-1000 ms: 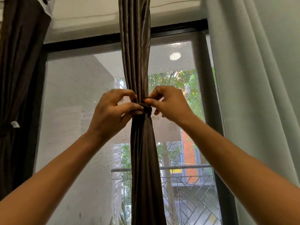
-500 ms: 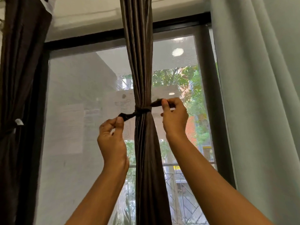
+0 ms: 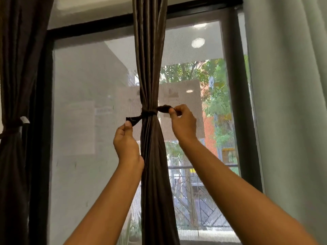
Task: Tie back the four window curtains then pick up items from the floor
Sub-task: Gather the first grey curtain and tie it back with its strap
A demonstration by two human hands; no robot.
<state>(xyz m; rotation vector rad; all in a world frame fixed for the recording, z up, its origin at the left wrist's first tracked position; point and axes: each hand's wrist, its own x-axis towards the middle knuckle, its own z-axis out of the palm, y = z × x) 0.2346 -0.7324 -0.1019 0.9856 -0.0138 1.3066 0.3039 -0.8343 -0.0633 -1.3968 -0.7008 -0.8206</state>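
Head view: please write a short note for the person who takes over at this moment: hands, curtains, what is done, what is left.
Hands: left hand pinches the left end of the tie; right hand pinches its right end.
Things: the tie is wrapped round the gathered middle curtain, ends pulled apart.
Done: left curtain is tied back.
To do: secure this tie; the pale curtain on the right hangs loose; a fourth curtain and the floor are not in view.
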